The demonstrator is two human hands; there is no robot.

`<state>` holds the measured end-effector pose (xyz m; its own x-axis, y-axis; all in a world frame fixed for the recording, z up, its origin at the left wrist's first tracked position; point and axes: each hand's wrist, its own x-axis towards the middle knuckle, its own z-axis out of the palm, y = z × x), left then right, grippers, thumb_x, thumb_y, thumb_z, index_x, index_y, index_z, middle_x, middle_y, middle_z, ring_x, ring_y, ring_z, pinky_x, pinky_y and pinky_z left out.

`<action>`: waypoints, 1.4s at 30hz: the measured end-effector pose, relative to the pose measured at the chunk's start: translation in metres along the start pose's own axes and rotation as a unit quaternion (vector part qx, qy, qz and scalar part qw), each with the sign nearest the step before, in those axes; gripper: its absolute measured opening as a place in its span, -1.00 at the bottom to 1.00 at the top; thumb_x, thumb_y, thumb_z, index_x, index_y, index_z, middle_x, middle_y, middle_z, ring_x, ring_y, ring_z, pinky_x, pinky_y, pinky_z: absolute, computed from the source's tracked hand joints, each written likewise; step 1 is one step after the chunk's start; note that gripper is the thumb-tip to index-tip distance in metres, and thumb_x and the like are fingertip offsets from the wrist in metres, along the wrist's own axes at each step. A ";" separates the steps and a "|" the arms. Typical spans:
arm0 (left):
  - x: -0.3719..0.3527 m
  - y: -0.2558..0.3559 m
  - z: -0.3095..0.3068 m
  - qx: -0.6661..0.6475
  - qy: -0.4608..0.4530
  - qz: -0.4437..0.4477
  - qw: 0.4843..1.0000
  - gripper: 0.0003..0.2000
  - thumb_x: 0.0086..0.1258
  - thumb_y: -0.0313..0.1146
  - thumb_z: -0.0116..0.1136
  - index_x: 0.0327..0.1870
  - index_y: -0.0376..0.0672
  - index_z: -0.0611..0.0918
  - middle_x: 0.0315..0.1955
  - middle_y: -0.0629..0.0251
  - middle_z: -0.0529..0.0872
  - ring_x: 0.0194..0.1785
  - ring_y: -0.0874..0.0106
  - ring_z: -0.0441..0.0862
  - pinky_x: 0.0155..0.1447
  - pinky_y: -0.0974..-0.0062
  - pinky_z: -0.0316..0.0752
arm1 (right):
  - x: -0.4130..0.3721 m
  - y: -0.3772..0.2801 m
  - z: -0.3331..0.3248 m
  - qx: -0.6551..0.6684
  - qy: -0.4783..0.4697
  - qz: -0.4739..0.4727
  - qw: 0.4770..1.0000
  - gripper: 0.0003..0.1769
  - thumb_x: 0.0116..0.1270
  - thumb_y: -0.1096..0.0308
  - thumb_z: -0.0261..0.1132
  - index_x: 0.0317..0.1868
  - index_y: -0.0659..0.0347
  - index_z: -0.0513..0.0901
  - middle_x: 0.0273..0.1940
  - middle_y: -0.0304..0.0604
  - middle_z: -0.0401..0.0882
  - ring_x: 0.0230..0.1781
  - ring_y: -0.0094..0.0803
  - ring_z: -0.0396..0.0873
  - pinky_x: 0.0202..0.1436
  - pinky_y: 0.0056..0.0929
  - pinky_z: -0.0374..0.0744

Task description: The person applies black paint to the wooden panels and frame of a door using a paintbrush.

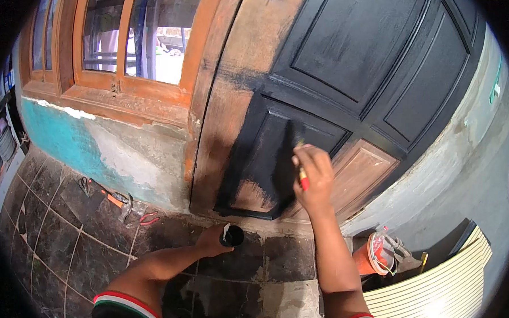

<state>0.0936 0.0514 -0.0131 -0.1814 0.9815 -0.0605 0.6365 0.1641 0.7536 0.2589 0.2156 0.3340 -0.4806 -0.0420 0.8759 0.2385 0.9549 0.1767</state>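
My right hand [315, 174] is closed around a paintbrush [303, 177] with a red and yellow handle. The dark bristles touch or hover just before the lower left panel of a wooden door [350, 55]. Black paint covers most of the door; bare wood shows at that panel's bottom, on the lower right panel and along the left edge. Low in front of the door, my left hand [214, 241] grips a small cup [232, 236] whose inside is black.
A hammer [116, 199] and red-handled pliers [144, 220] lie on the dark tiles [85, 259] by the wall. An orange bucket [370, 256] with tools and a striped cream sheet [430, 292] stand at the right. A wooden-framed window [124, 82] is upper left.
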 end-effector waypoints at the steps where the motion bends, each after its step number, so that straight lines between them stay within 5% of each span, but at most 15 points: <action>1: 0.000 -0.006 0.003 -0.004 0.003 0.007 1.000 0.11 0.24 0.21 0.64 0.75 -0.10 0.30 0.60 -0.07 0.48 0.63 -0.06 0.45 0.72 -0.01 0.36 | 0.003 0.000 -0.001 -0.017 0.038 0.000 0.999 -0.60 0.21 0.66 0.52 0.08 0.34 0.77 0.02 0.04 0.72 0.10 0.08 0.72 0.21 -0.07 0.72; 2: 0.000 -0.011 0.005 -0.007 0.006 0.015 1.000 0.12 0.24 0.21 0.63 0.75 -0.10 0.30 0.61 -0.07 0.47 0.64 -0.06 0.45 0.72 -0.01 0.35 | 0.003 0.002 0.002 -0.031 0.048 0.014 0.998 -0.61 0.25 0.69 0.49 0.11 0.36 0.77 0.01 0.11 0.72 0.09 0.11 0.74 0.20 -0.08 0.71; 5: -0.002 -0.011 0.001 0.006 -0.010 -0.009 1.000 0.12 0.25 0.23 0.62 0.75 -0.10 0.29 0.61 -0.06 0.47 0.65 -0.05 0.43 0.73 -0.01 0.35 | -0.003 -0.009 0.005 0.032 -0.137 0.021 0.990 -0.64 0.28 0.69 0.49 0.09 0.36 0.78 0.02 0.09 0.73 0.09 0.10 0.74 0.18 -0.05 0.72; 10: -0.004 -0.007 -0.001 0.020 0.002 -0.021 1.000 0.08 0.27 0.22 0.61 0.74 -0.11 0.32 0.59 -0.04 0.50 0.63 -0.04 0.45 0.71 -0.01 0.38 | 0.006 -0.011 0.026 0.007 0.051 -0.018 0.999 -0.48 0.10 0.72 0.49 0.14 0.36 0.77 0.02 0.09 0.71 0.09 0.10 0.71 0.20 -0.08 0.71; 13: -0.006 0.002 -0.009 0.030 0.003 -0.027 0.999 0.07 0.28 0.20 0.61 0.73 -0.12 0.33 0.59 -0.05 0.49 0.63 -0.04 0.45 0.71 -0.02 0.38 | -0.005 -0.021 0.036 0.042 -0.144 0.005 0.989 -0.52 0.11 0.70 0.52 0.10 0.36 0.78 0.01 0.09 0.73 0.08 0.10 0.73 0.16 -0.05 0.72; 18: -0.005 -0.002 -0.006 -0.002 0.006 -0.009 1.000 0.06 0.28 0.21 0.61 0.73 -0.10 0.33 0.62 -0.04 0.46 0.64 -0.04 0.44 0.71 -0.03 0.38 | 0.012 -0.023 0.031 0.009 0.037 -0.032 0.999 -0.47 0.05 0.69 0.48 0.12 0.35 0.76 0.01 -0.01 0.72 0.14 0.01 0.69 0.23 -0.10 0.72; 22: -0.006 0.001 -0.009 0.019 -0.005 -0.016 1.000 0.07 0.29 0.21 0.61 0.75 -0.07 0.31 0.62 -0.04 0.46 0.65 -0.03 0.44 0.71 -0.03 0.39 | 0.001 -0.025 0.030 0.057 -0.156 0.001 0.986 -0.44 -0.01 0.72 0.47 0.11 0.34 0.78 -0.01 0.06 0.74 0.07 0.10 0.76 0.17 -0.03 0.73; 27: -0.006 0.003 -0.011 0.006 -0.011 -0.024 1.000 0.09 0.29 0.20 0.61 0.77 -0.06 0.27 0.63 -0.04 0.44 0.66 -0.04 0.42 0.72 -0.04 0.38 | 0.023 -0.023 0.023 0.002 0.036 -0.024 0.999 -0.57 0.13 0.67 0.49 0.06 0.31 0.78 -0.06 -0.01 0.73 0.05 0.07 0.73 0.10 -0.06 0.74; 31: -0.005 0.000 -0.009 -0.003 -0.014 -0.015 1.000 0.09 0.31 0.18 0.61 0.78 -0.04 0.26 0.64 -0.02 0.43 0.67 -0.05 0.41 0.73 -0.05 0.37 | 0.011 -0.033 0.034 0.049 -0.164 -0.002 0.985 -0.63 0.15 0.68 0.48 0.00 0.30 0.78 -0.05 -0.04 0.69 -0.02 0.00 0.71 0.07 -0.11 0.74; 36: -0.011 0.006 -0.011 0.000 -0.023 -0.035 0.999 0.11 0.31 0.17 0.61 0.80 -0.02 0.22 0.65 -0.03 0.40 0.68 -0.06 0.38 0.73 -0.08 0.36 | 0.011 -0.025 0.037 0.013 0.043 -0.024 0.999 -0.56 0.17 0.65 0.49 0.11 0.30 0.79 0.04 0.03 0.71 0.12 0.07 0.71 0.19 -0.07 0.74; 42: -0.004 -0.005 -0.009 0.020 -0.015 -0.025 0.999 0.12 0.30 0.18 0.61 0.81 0.02 0.19 0.62 -0.06 0.43 0.68 -0.08 0.38 0.73 -0.09 0.36 | -0.098 -0.034 0.082 0.080 -0.293 0.059 0.951 -0.58 0.17 0.62 0.47 0.09 0.32 0.82 0.05 0.02 0.72 0.14 0.02 0.69 0.17 -0.09 0.73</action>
<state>0.0844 0.0455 -0.0106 -0.1916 0.9743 -0.1185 0.6572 0.2170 0.7218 0.2289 0.2113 0.2059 -0.8579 0.1935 0.4760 0.2102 0.9775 -0.0186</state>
